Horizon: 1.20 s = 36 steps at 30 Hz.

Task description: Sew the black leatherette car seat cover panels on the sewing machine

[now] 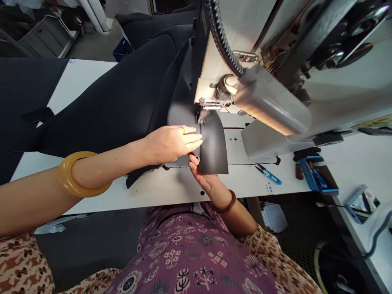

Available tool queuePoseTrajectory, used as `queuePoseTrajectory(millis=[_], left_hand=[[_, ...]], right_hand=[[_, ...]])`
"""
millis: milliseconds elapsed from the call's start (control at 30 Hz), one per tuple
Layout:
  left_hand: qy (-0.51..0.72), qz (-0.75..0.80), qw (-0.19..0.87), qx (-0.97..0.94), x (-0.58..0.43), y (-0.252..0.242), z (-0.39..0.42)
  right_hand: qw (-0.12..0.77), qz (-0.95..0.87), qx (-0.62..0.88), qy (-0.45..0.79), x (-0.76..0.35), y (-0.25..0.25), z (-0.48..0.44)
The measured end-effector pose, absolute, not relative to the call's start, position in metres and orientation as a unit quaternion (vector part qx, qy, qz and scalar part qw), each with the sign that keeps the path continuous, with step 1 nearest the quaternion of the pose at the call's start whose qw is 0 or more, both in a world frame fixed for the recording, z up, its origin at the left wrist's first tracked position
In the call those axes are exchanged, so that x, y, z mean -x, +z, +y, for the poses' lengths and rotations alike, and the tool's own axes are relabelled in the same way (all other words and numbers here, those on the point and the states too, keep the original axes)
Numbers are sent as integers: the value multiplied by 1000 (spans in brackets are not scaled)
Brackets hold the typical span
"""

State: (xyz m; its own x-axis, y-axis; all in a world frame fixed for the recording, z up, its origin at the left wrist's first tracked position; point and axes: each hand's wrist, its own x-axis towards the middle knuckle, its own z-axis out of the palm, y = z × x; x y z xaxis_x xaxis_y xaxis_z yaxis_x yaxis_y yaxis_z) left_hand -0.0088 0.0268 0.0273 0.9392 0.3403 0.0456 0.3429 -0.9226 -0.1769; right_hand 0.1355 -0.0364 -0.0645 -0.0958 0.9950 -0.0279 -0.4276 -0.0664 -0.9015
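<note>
Black smooth fabric (122,87) spreads over the white table and runs under the presser foot (201,117) of a sewing machine (275,122). A seam line leads from the foot towards me, with a flap (213,143) of the fabric to its right. My left hand (171,143) lies on the fabric just in front of the foot, its fingers stretched out together and pointing right. Below it, my right hand (206,177) holds the near edge of the fabric from underneath; the flap hides part of its fingers.
Blue-handled thread snips (269,174) lie on the table (171,185) to the right. Beyond them is a blue box (320,175) with tools. A lamp (269,102) on a flexible neck hangs beside the needle area. A grey crate (45,38) stands far left.
</note>
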Motion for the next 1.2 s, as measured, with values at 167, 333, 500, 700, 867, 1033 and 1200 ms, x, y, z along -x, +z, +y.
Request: queuePoseTrajectory(millis=[167,333,500,700,867,1033,1200], left_hand=[[-27,-182,72,980,15,22,41],[-82,-184,60,978,19,17,53],[-146,-203,-2,968,24,12,68],[-203,-211,-44,955,21,8,82],[-265,-200,-75,940,17,6,92],[-275,-202,-67,938,15,4,102],[-291,-230,-75,926,14,1,107]], right_hand=[[572,-116,360,728,-121,-38,-28],[584,-96,402,699,-118,-39,-24],[675,-276,525,439,-143,-73,-25],[501,-707,447,-221,-192,-67,-19],[419,-766,405,-270,-195,-51,-9],[418,-771,405,-259,-192,-55,-1],[413,-770,432,-224,-195,-60,7]])
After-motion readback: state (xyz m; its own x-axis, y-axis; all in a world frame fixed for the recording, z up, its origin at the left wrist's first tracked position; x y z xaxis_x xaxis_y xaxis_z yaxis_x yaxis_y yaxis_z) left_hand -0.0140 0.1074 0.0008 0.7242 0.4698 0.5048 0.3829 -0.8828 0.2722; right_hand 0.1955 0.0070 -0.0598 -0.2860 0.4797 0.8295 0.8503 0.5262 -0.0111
